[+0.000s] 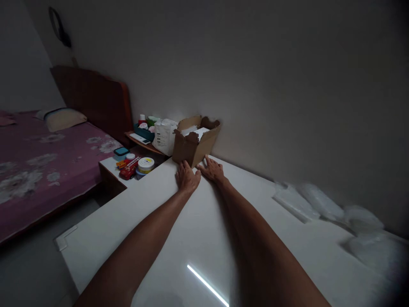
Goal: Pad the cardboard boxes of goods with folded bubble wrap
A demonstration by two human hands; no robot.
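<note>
An open-topped cardboard box (187,149) stands at the far corner of the white table (128,217), close to the wall. White items (202,132) show inside it, their kind not clear. My left hand (188,177) is at the foot of the box's near left side, fingers stretched toward it and thumb out to the right. My right hand (212,169) is by the lower right side of the box with its fingers spread. Both hands rest low, at table height, and their fingertips reach the box or lie just short of it. Neither hand grips anything.
Several clear plastic packs (319,202) lie along the wall on the right. A white pouch (165,136) stands left of the box. Jars and a red packet (129,171) sit on a bedside cabinet, beside a bed (57,166) with a floral sheet.
</note>
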